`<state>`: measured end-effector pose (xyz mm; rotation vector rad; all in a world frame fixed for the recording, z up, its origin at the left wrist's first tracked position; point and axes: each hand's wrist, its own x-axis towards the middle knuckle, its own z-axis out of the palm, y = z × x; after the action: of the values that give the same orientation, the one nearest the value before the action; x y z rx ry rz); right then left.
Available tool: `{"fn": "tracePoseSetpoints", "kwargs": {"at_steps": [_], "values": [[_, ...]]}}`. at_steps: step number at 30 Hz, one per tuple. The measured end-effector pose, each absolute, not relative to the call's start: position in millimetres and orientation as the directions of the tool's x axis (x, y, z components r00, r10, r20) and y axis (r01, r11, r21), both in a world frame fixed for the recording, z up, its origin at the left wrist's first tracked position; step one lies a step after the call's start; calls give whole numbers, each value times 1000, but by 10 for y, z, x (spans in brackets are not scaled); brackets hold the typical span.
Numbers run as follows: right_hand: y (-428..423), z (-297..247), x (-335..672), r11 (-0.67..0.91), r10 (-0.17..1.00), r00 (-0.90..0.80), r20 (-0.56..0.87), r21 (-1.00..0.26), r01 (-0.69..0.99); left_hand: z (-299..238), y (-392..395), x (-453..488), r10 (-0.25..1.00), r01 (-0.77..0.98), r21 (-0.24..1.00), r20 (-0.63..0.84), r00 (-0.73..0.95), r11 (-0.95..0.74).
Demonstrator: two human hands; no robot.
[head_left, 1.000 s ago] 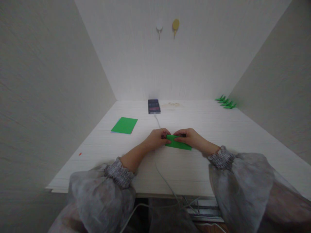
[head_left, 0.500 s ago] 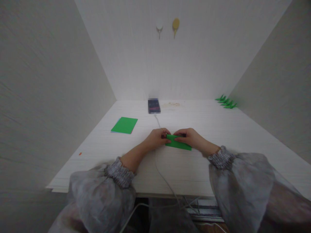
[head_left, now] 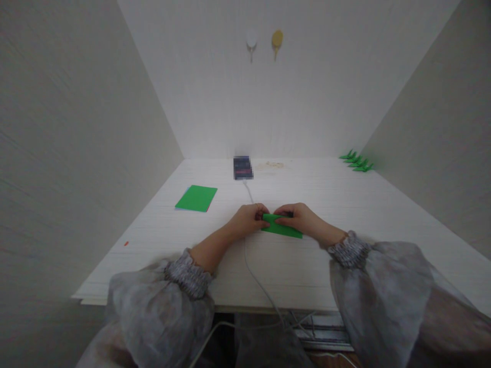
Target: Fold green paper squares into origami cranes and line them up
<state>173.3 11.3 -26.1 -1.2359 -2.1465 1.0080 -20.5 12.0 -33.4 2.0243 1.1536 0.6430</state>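
A folded piece of green paper [head_left: 283,230] lies on the white table [head_left: 345,204] in front of me. My left hand [head_left: 249,220] pinches its left end with curled fingers. My right hand [head_left: 297,217] presses and pinches its upper edge from the right, fingers closed on the paper. Both hands meet over the paper's far left corner. Grey gathered sleeves cover both of my forearms.
A stack of green paper sheets [head_left: 197,198] lies to the left. Several folded green paper figures [head_left: 356,162] stand at the far right corner. A small dark device [head_left: 243,167] sits at the back with a white cable [head_left: 255,276] running off the front edge. Two hooks [head_left: 264,43] hang on the wall.
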Motion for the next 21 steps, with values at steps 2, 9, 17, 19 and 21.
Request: {"fn": "tracePoseSetpoints", "kwargs": {"at_steps": [2, 9, 17, 19, 21], "values": [[111, -256, 1731, 347, 869, -492, 42, -762, 547, -311, 117, -200, 878, 557, 748, 70, 473, -360], [124, -246, 1738, 413, 858, -507, 79, -692, 591, -250, 87, -186, 859, 570, 684, 170, 483, -455], [106, -222, 1729, 394, 870, -489, 64, -687, 610, -251, 74, -173, 820, 553, 663, 166, 547, -504], [102, -215, 1726, 396, 871, -487, 67, -683, 613, -244, 75, -165, 826, 555, 671, 155, 542, -491], [101, -215, 1725, 405, 872, -481, 85, -677, 615, -230, 75, -154, 834, 560, 683, 136, 534, -470]]}}
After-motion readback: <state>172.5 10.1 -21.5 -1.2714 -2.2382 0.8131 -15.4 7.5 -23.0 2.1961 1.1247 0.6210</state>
